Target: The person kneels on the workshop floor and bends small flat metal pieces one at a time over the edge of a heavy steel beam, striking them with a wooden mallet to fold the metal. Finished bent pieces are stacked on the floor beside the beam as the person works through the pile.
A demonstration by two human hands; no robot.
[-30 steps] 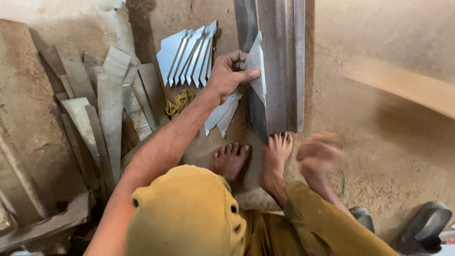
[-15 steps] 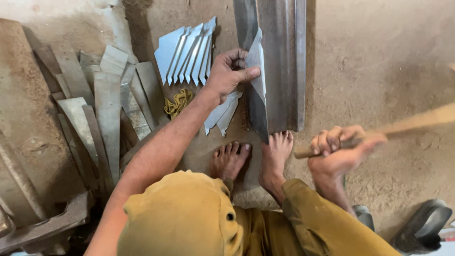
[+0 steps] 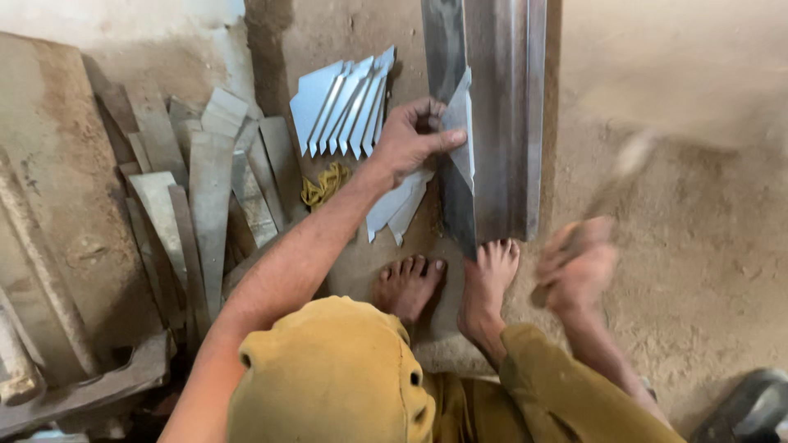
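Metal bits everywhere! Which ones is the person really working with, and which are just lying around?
In use:
- left hand pressing a pointed metal piece on the long steel bar
- right hand swinging a blurred stick

Lying about:
- fan of cut pieces
- rusty strips
- yellow rag

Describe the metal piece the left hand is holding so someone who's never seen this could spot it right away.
Find the long steel beam lying on the sandy floor ahead of the bare feet. The left hand presses a small pointed sheet-metal piece against the beam's left edge. Unlike the fanned stack of similar blanks to the left, it stands alone on the beam.
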